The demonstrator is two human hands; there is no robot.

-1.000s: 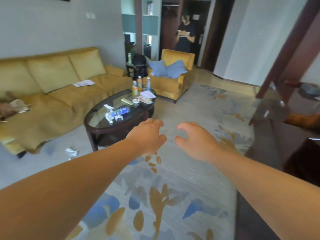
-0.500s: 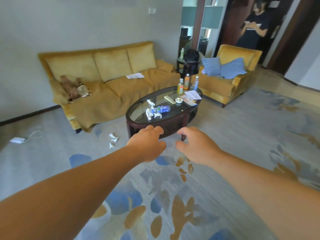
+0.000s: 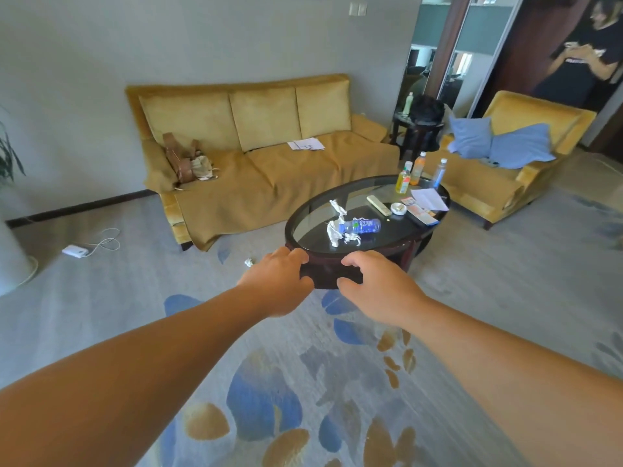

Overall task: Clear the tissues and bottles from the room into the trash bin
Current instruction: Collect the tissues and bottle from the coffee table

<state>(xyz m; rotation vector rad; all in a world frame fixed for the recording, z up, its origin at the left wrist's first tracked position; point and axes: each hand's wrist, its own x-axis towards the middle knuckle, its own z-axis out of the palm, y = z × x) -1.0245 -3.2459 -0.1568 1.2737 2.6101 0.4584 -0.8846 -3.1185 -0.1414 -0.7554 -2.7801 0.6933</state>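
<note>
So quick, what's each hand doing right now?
Left hand: open, fingers loosely curled, holding nothing.
Right hand: open, fingers loosely curled, holding nothing.

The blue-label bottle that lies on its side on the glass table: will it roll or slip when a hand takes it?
The blue-label bottle lies flat on smooth glass, so a nudge probably rolls it. Crumpled tissues beside it may block one direction. It looks like thin plastic, likely light.
</note>
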